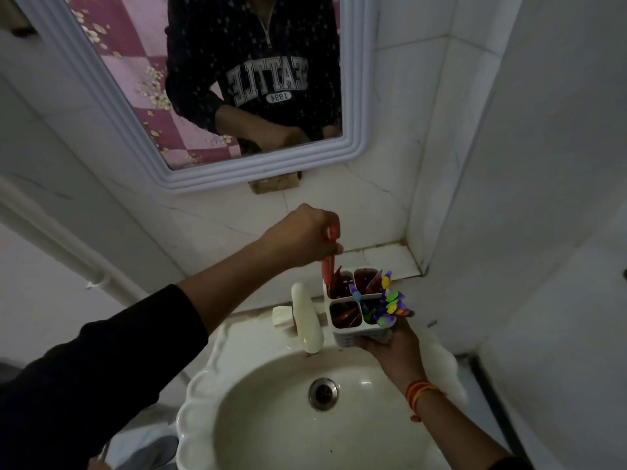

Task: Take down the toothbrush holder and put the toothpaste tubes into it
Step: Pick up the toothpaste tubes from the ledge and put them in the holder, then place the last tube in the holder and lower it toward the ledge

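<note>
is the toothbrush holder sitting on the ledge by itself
No, the right hand holds the toothbrush holder up over the sink while the left hand lowers a red toothpaste tube in.

A white four-compartment toothbrush holder sits at centre right of the frame, above the rim of a white sink, gripped from below by the right hand. The left hand, just above it, pinches a red toothpaste tube upright, its lower end in the far-left compartment. Colourful toothbrushes fill the near-right compartment. A cream tap stands just left.
</note>
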The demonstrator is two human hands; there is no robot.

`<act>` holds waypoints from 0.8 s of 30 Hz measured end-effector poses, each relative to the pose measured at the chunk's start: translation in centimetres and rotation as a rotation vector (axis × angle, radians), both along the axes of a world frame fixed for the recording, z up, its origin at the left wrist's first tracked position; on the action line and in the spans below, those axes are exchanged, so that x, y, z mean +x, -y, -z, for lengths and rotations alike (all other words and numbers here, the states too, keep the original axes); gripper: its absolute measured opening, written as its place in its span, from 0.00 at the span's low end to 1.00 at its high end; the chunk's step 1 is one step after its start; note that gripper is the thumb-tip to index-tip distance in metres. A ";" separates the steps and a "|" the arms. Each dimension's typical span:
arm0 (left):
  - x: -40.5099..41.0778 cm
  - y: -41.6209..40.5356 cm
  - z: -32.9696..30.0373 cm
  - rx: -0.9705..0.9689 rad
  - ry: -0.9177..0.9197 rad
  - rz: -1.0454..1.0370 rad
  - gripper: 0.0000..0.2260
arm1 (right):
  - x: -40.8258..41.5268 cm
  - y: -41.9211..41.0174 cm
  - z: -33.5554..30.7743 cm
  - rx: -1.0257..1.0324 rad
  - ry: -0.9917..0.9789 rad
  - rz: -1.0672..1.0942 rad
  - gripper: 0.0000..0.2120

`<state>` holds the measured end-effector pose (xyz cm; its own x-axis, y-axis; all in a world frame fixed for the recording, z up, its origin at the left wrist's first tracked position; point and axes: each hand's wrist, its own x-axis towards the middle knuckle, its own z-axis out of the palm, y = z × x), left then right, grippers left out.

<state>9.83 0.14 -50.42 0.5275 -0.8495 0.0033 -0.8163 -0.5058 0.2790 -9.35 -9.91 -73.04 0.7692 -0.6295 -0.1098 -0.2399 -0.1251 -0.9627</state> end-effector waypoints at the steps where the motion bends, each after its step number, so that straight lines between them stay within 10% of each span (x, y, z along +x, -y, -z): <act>1: -0.4 0.3 0.1 0.021 -0.049 0.004 0.09 | 0.0 0.1 0.1 0.007 -0.003 0.003 0.35; 14: 0.2 1.1 2.8 0.036 -0.461 -0.238 0.15 | 0.3 0.0 -0.1 -0.015 -0.019 -0.002 0.34; 19: 0.0 2.2 4.6 0.341 -0.590 -0.358 0.26 | -0.1 -0.2 0.0 -0.024 -0.031 0.036 0.30; 24: -0.1 4.0 5.2 0.126 -0.658 -0.462 0.28 | 0.4 1.7 -1.4 -0.132 -0.067 0.046 0.22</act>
<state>9.70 -3.82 -55.63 0.6856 -0.5190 -0.5104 -0.2063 -0.8110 0.5475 -9.00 -11.59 -71.64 0.7328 -0.6764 -0.0740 -0.3116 -0.2368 -0.9202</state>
